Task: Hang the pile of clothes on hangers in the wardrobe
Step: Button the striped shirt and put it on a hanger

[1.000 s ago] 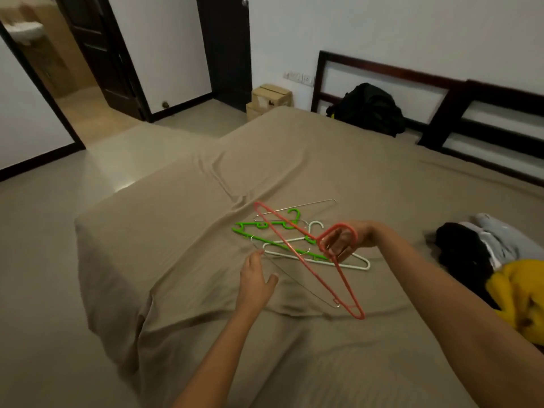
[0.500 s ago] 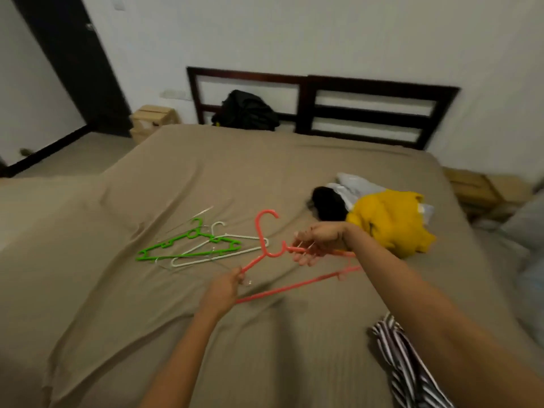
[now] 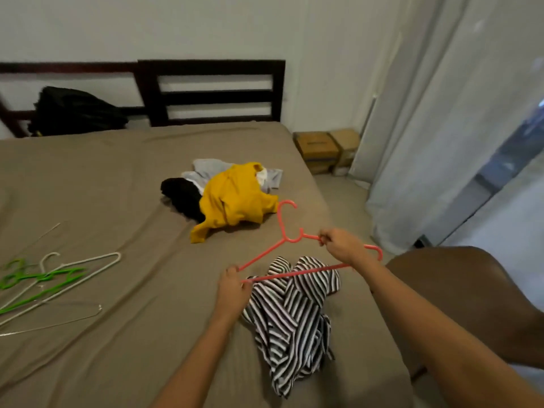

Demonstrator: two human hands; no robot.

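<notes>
The red hanger (image 3: 294,273), pinched at either end by the left hand (image 3: 234,287) and right hand (image 3: 343,245), is best held level and fed through the seemingly bunched neck of the striped garment (image 3: 291,316).

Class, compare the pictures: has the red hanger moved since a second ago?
Yes. The red hanger left the green hanger, going right across the bed to above the striped garment.

**No legible writing**

Nothing in view can be read; the nearer cardboard box (image 3: 316,145) beside the bed (image 3: 117,178) carries a dark mark on its top, too blurred to make out; whether it is print cannot be told.
</notes>
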